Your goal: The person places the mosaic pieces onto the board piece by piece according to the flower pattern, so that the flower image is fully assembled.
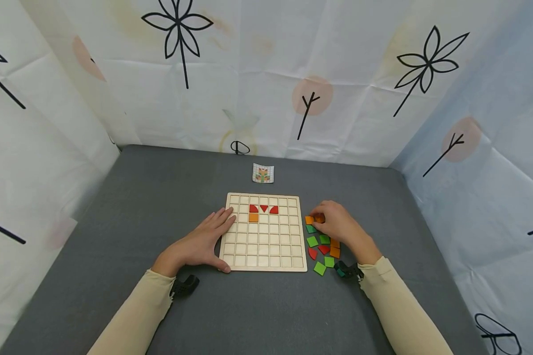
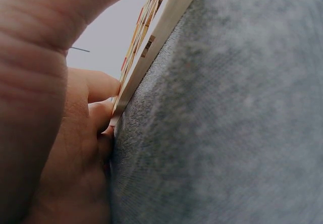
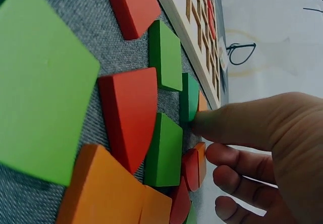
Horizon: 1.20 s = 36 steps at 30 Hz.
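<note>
A pale wooden grid board [image 1: 263, 246] lies on the grey table. Three red pieces [image 1: 264, 208] sit in one of its upper rows, with an orange square [image 1: 253, 217] below the left one. My left hand [image 1: 202, 241] rests against the board's left side, fingers spread along the edge and thumb at the near corner. To the right of the board, my right hand [image 1: 337, 224] pinches an orange block [image 1: 320, 217] between thumb and fingers, at the far end of the loose pieces. In the right wrist view its fingers [image 3: 242, 181] are curled, partly hiding the block.
Loose pieces lie right of the board: green squares [image 1: 319, 268], red curved pieces [image 1: 313, 253], orange squares [image 1: 335, 252] and a darker green piece [image 1: 311, 229]. A small pattern card [image 1: 263, 173] lies beyond the board. Printed cloth [image 1: 266, 98] hangs around the table.
</note>
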{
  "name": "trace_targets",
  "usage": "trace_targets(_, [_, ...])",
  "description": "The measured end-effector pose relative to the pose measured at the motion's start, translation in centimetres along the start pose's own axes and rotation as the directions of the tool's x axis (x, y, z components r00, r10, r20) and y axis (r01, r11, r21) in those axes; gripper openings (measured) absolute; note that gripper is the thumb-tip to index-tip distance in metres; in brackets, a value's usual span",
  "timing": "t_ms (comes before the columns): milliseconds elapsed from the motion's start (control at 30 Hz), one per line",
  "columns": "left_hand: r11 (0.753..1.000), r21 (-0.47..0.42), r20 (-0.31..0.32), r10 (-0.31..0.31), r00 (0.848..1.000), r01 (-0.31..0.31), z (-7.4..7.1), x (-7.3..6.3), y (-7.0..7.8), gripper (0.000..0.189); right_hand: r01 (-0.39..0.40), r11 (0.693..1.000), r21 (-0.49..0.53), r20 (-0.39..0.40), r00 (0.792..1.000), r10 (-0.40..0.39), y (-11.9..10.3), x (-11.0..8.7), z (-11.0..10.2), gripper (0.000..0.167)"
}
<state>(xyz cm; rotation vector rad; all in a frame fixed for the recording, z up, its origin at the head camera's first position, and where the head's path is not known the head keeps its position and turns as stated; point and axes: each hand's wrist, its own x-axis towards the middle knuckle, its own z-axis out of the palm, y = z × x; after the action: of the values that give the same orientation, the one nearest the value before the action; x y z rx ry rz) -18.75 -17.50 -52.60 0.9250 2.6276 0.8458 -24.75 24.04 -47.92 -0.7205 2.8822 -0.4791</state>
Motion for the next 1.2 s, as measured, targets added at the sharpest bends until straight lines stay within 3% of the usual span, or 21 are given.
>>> trace_targets(1200, [1.0, 0.016, 0.005, -0.012, 1.0, 0.012, 0.4, 0.0, -0.5, 0.143, 0.026, 1.0, 0.005, -0.092, 0.995, -0.025, -0.9, 0.1, -0.6, 0.017])
